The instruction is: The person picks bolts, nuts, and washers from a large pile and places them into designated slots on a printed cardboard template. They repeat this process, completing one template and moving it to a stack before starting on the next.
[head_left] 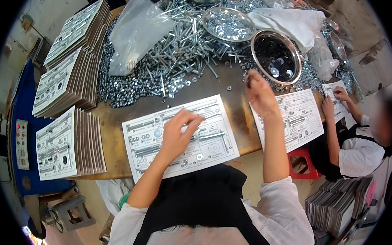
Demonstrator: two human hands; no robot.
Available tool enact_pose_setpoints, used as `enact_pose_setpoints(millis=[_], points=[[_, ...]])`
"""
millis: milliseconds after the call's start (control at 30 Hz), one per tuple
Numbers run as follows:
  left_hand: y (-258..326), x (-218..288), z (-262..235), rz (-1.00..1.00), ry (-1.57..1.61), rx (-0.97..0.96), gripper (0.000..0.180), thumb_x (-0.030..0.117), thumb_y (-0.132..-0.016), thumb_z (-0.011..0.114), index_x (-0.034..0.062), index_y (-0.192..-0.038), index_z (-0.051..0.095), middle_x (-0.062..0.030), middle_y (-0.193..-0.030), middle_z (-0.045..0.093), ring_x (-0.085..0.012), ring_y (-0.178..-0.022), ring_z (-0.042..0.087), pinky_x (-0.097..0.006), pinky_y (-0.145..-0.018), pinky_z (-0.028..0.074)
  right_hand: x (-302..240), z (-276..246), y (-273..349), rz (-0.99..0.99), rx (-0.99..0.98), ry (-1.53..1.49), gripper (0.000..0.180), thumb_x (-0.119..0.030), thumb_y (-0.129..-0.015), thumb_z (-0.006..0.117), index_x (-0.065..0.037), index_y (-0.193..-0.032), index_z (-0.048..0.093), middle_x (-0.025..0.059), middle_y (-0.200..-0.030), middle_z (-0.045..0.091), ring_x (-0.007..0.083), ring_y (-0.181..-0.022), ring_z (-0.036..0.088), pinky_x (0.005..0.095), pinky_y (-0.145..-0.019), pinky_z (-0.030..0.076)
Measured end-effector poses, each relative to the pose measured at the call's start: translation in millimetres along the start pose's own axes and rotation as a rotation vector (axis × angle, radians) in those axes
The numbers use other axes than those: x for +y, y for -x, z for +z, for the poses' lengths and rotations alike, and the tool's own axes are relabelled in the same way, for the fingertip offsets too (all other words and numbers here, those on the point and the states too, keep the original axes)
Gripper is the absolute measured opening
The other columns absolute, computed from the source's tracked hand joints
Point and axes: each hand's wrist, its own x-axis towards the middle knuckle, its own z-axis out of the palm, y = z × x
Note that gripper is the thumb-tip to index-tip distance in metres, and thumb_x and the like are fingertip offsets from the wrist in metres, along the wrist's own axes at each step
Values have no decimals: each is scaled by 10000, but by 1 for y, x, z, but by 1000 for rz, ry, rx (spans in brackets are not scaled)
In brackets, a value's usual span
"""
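Observation:
A white printed card (pixel 228 147) with bolts, washers and nuts set over its pictures lies in front of me on the table. My left hand (pixel 177 132) is over its middle, thumb and index finger brought together; whatever they hold is hidden. My right hand (pixel 263 97) is raised above the left part of a second such card (pixel 311 107). Its fingers pinch a small dark piece (pixel 250 83), too small to name, just beside a steel bowl (pixel 300 61) of black discs.
Heaps of long bolts (pixel 187 37) and nuts (pixel 126 90) cover the table's far side. A steel bowl (pixel 204 26) of shiny washers and a clear plastic bag (pixel 136 33) rest on them. Stacked cards (pixel 55 144) line the left. At right, a co-worker's hands (pixel 332 103) touch another card.

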Motion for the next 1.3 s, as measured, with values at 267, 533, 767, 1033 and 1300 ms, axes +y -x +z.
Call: enact_pose_setpoints(millis=[267, 533, 767, 1033, 1300], points=[[-19, 43, 6, -176, 289, 9, 192, 50, -895, 704, -16, -1063, 640, -39, -927, 671, -89, -763, 622, -229, -708, 495, 73, 74, 42, 47, -82, 9, 193, 26, -858, 709, -42, -978, 574, 22, -959, 600, 111, -864, 622, 262, -783, 552], [54, -5, -39, -223, 57, 108, 134, 86, -970, 590, 18, -1035, 685, -59, -950, 644, -121, -753, 650, -250, -688, 502, 113, 63, 109, 338, 248, 1232, 140, 16, -796, 744, 3, -935, 732, 74, -780, 719, 137, -703, 678, 270, -659, 542], [86, -27, -93, -203, 83, 300, 168, 102, -1006, 557, -13, -1036, 675, -41, -936, 627, -89, -758, 593, -223, -703, 476, 131, 55, 117, 125, 239, 1718, 151, -175, -770, 782, -77, -877, 739, 62, -844, 695, 283, -745, 678, 394, -651, 525], [91, -75, -165, -134, -290, 415, 188, 129, -974, 600, 13, -1095, 685, -113, -986, 668, -191, -828, 639, -294, -748, 496, 130, 99, 76, -214, 176, 1527, 124, -117, -868, 716, -44, -963, 747, 100, -871, 695, 244, -773, 680, 339, -675, 522], [14, -232, -186, -164, -408, 498, 196, 35, -853, 698, 48, -1048, 710, -114, -967, 603, -221, -817, 620, -324, -769, 515, 255, 121, -127, -426, -112, 1776, 108, -178, -823, 732, -128, -919, 720, 85, -930, 645, 329, -891, 662, 445, -743, 537]])
